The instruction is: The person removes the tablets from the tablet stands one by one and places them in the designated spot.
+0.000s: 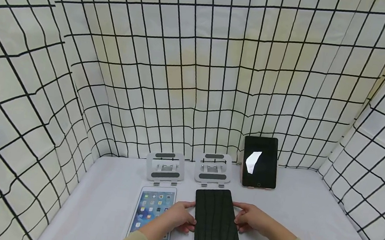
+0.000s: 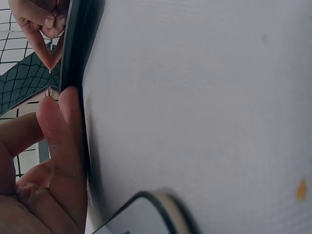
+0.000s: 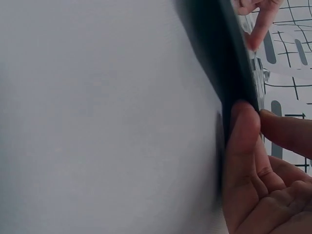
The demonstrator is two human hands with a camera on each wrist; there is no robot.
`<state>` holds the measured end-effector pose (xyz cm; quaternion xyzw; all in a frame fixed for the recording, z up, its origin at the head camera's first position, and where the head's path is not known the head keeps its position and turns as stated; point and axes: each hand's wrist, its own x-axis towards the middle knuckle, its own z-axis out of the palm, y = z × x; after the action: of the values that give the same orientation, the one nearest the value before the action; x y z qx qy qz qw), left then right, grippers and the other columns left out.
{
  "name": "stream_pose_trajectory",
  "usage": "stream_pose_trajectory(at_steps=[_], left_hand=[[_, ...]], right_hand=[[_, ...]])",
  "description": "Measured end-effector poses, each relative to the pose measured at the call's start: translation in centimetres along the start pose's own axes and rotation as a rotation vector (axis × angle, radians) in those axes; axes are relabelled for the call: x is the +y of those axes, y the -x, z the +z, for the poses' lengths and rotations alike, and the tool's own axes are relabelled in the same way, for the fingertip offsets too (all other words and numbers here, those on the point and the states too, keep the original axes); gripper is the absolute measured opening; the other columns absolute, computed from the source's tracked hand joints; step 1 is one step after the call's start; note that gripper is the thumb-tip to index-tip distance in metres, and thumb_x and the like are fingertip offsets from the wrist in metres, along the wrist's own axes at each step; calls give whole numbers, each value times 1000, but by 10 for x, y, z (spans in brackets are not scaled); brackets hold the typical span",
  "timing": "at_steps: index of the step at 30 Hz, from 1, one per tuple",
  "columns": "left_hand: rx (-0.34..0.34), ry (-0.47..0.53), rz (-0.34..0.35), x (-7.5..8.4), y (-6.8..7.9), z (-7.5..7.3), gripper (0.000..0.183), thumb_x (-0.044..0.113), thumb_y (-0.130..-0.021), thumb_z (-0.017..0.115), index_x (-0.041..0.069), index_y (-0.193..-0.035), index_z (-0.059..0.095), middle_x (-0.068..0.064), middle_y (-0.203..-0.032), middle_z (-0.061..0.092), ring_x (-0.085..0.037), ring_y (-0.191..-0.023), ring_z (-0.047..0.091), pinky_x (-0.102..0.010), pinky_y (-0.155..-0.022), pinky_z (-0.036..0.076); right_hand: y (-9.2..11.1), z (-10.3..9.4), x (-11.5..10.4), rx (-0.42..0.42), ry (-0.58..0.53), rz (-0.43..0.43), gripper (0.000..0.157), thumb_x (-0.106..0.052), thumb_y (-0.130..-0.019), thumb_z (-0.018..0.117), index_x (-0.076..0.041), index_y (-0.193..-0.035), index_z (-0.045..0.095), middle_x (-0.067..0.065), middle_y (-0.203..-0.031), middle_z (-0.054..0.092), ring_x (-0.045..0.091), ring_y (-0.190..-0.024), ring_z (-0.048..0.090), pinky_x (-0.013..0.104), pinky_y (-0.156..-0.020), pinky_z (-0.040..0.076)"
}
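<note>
A black tablet (image 1: 216, 220) is held by its long sides between both hands, low over the white table. My left hand (image 1: 180, 214) grips its left edge, and my right hand (image 1: 252, 218) grips the right edge. In the right wrist view, the right hand's fingertips (image 3: 246, 117) meet the edge of the dark tablet (image 3: 219, 53). The left wrist view shows the left fingertips (image 2: 70, 97) against the tablet's other edge. Left of it, partly behind the left forearm, lies a white tablet (image 1: 150, 203) with its screen lit and app icons showing.
Two white folding stands (image 1: 165, 167) with grey pads are set up side by side behind the tablets. Farther right, another black tablet (image 1: 260, 162) leans upright, light reflecting off its screen. White walls with a black grid (image 1: 200, 78) enclose the table (image 1: 99, 200).
</note>
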<state>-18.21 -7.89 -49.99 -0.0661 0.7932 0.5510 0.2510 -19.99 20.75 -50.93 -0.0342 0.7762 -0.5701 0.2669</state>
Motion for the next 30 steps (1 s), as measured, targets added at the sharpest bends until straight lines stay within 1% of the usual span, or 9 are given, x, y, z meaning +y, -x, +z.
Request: stream_pose_trajectory(at_steps=[7,14,20,23,30], left_hand=[[6,-35,-1,3,1,1,69,-7,-83,70,4,-147,47,-13,-73,70,-12,-50,63,-21,-47,51],[13,-117,18,9,6,2,68,-6,-84,70,3,-147,47,-11,-73,68,-13,-50,63,-24,-47,51],[-1,-207,29,9,6,0,68,1,-85,74,7,-147,48,-6,-59,61,-12,-45,59,-24,-42,48],[-10,-210,28,8,7,-1,69,4,-86,74,9,-148,46,-4,-57,58,-12,-45,57,-23,-41,47],[-18,-204,38,8,9,-2,69,5,-87,74,8,-149,45,-6,-61,61,-12,-46,59,-22,-41,46]], right_hand=[[-3,2,-5,15,49,30,73,6,-83,62,5,-150,34,11,-78,64,17,-61,61,31,-60,56],[-4,4,-10,40,88,61,73,7,-83,63,2,-151,35,12,-78,63,17,-59,61,31,-58,56],[-3,3,-12,45,110,87,73,6,-84,65,0,-151,36,13,-79,64,17,-60,62,30,-58,56],[-3,3,-12,45,120,88,73,5,-85,66,0,-151,36,13,-79,64,17,-59,62,30,-57,56],[-4,3,-14,56,138,117,73,4,-85,68,-2,-151,38,13,-79,65,17,-57,62,29,-57,55]])
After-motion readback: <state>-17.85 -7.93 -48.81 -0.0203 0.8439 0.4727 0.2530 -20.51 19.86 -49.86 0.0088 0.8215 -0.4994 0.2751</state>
